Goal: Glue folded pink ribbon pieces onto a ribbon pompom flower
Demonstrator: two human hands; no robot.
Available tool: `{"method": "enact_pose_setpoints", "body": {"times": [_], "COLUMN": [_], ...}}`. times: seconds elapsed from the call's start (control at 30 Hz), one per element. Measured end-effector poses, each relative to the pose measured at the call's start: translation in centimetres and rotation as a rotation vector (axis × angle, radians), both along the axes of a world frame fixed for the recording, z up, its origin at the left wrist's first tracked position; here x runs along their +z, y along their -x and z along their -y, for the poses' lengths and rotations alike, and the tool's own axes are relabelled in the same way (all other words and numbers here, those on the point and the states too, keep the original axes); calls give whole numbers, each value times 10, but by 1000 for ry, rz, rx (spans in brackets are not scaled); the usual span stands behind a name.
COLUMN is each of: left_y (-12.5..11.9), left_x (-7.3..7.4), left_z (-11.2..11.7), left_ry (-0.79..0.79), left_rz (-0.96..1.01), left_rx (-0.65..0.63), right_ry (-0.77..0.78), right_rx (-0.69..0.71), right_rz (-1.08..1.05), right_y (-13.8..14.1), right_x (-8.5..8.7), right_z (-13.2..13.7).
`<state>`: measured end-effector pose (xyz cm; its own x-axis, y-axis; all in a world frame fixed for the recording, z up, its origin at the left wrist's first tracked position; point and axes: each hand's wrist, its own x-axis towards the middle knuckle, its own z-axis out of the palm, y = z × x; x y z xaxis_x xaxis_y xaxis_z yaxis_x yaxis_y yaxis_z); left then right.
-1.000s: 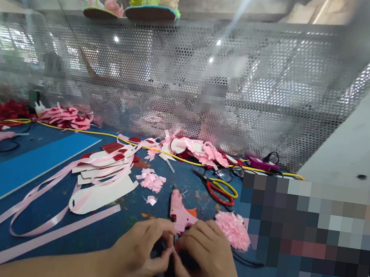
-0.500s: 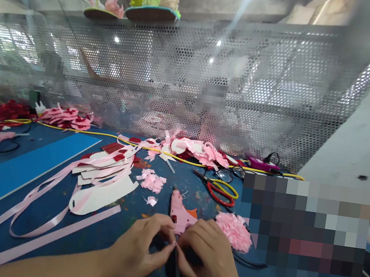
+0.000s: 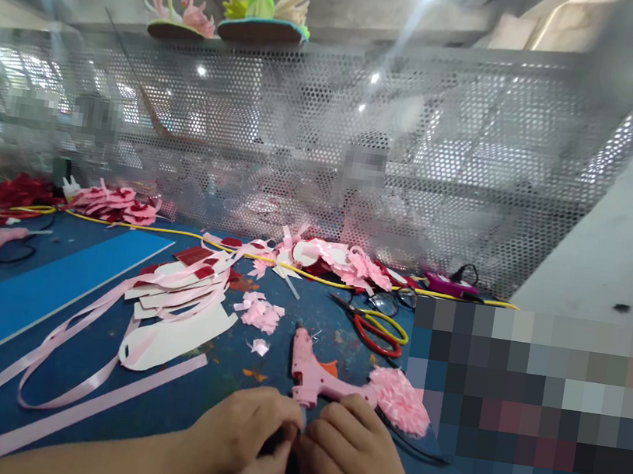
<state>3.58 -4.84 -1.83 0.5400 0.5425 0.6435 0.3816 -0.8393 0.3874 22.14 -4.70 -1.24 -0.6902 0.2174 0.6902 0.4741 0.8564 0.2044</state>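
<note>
My left hand (image 3: 246, 439) is closed, its index finger and thumb curled toward my right hand. My right hand (image 3: 353, 454) is closed too, with its fingers bent down and the fingertips hidden. Both sets of fingertips meet, and whatever lies between them is out of sight. Just beyond them a pink hot glue gun (image 3: 325, 382) lies on its side, nozzle pointing away. Right of its handle sits a ruffled pink ribbon flower (image 3: 400, 399). Small pink ribbon pieces (image 3: 260, 311) lie ahead of my left hand, with one loose piece (image 3: 259, 347) nearer.
Scissors with red and yellow handles (image 3: 378, 332) lie beyond the glue gun. White card shapes (image 3: 178, 335) and long pink ribbons (image 3: 85, 416) spread at left, beside a blue board (image 3: 50, 286). A yellow cord (image 3: 187, 233) crosses before the perforated metal screen (image 3: 307, 134).
Both hands have drawn back slightly toward me, uncovering the glue gun's handle. The small pink bit at my fingertips is now hidden, and my fingers have curled in more.
</note>
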Motion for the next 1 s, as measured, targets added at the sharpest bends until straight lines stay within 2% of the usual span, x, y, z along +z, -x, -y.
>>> {"method": "enact_pose_setpoints", "body": {"times": [0.17,0.23,0.3,0.43,0.5,0.73,1.0], "left_y": [-2,-2,-1,1,1,3,3], "left_x": [2,4,5,3,2,8,9], "left_z": [-2,-3,-3,-5,-6,-9,-9], "left_ry": [263,312,292,190,180,268,363], "left_rz": [75,77,54,19,34,104,154], "left_rx": [103,140,110,-57,-98,-97,0], "right_ry": [110,168,215,233,234,203,220], "right_rx": [-75,-115,-132,-152,-158,-159,-142], "right_rz": [-127,-192,-220,-243,-235,-201,-215], "right_y": [2,3,3,0,-1,-2,-3], "right_x": [2,4,5,6,7,8,9], "right_z": [-5,-7,-9,-11,-11,-11,-11]}}
